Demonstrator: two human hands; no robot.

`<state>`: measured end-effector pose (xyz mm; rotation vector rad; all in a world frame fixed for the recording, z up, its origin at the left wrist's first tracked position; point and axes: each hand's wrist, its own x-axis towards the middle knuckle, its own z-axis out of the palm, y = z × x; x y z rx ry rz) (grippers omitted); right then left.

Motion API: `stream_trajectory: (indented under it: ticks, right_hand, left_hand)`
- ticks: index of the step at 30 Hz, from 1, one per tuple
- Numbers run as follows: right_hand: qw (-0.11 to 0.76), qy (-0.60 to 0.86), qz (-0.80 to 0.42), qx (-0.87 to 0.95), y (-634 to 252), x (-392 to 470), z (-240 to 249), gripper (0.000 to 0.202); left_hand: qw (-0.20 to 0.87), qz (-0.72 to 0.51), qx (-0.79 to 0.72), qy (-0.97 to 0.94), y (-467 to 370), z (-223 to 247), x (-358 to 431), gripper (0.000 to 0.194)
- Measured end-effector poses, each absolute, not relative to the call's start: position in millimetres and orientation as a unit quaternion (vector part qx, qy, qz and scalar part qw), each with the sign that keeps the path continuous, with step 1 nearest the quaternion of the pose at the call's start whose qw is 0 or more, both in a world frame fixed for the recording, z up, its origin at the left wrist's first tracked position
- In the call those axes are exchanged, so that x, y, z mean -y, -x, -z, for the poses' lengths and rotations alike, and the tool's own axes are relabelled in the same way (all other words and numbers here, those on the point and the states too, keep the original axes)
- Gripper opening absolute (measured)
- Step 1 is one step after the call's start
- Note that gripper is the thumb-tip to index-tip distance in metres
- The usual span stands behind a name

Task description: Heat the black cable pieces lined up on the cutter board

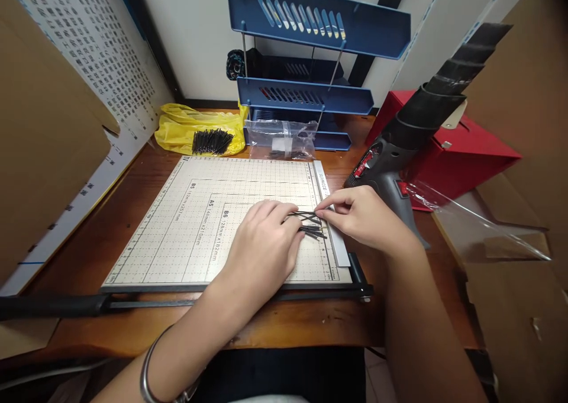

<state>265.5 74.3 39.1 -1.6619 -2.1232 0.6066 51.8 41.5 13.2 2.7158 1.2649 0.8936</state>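
Several thin black sticks (313, 232) lie in a small bunch on the cream gridded board of a paper trimmer (195, 213), near its right edge. My left hand (270, 237) rests over the left ends of the bunch, fingers curled round them. With thumb and index finger pressed together, my right hand (355, 213) pinches the right end of one or more black sticks beside the metal ruler strip (332, 225). What lies under my left palm is hidden.
Behind the board are a yellow bag (177, 131) with a pile of black pieces (213, 141), a clear plastic bag (281, 136) and a blue tiered rack (306, 95). A heat gun (390, 148) and red box (470, 154) stand right. The trimmer's black handle (53, 306) lies front left.
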Motion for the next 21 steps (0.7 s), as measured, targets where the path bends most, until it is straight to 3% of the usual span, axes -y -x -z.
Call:
stream_trajectory:
  ticks: [13, 17, 21]
  right_hand:
    - [0.187, 0.577, -0.228, 0.762, -268.0, -73.6, -36.8, 0.022]
    - [0.185, 0.567, -0.247, 0.764, -268.8, -78.1, -38.3, 0.020]
    - [0.231, 0.548, -0.295, 0.748, -266.8, -63.3, -50.5, 0.024]
  left_hand:
    - [0.056, -0.310, -0.442, -0.840, -53.7, -7.9, -44.6, 0.002]
    - [0.057, -0.315, -0.443, -0.838, -52.2, -5.1, -45.2, 0.021]
    - [0.066, -0.310, -0.430, -0.845, -51.6, -2.6, -46.1, 0.021]
